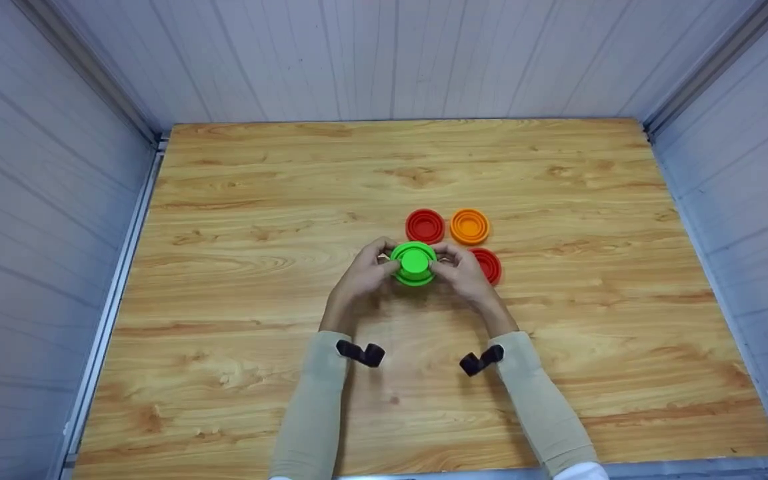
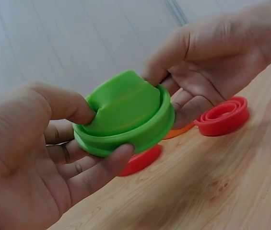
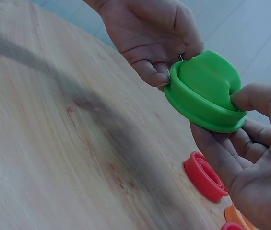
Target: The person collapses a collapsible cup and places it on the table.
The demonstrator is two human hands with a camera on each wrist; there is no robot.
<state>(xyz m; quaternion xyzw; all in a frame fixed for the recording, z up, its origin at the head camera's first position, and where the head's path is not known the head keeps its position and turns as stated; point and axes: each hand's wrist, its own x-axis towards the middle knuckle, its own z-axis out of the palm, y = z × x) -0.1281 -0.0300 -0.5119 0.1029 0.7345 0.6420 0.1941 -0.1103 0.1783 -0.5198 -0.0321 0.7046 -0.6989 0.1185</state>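
Note:
A green collapsible cup [image 1: 415, 263] is held above the table between both hands, its base facing up and part of its wall raised out of the rim. My left hand [image 1: 365, 272] grips its left side, the thumb denting the green wall [image 2: 125, 103] while the fingers lie under the rim. On the opposite side my right hand [image 1: 465, 275] pinches the cup, thumb pushed into the wall [image 3: 207, 74] and fingers below the rim. Partly behind the right hand lies a red collapsed cup [image 1: 489, 267].
Just beyond the hands, a second red collapsed cup [image 1: 425, 226] and an orange collapsed cup [image 1: 469, 227] lie flat, side by side. The wooden table [image 1: 257, 200] is bounded by pale panel walls [image 1: 391, 60] at the back and both sides. Black wrist mounts [image 1: 361, 353] stick out from the sleeves.

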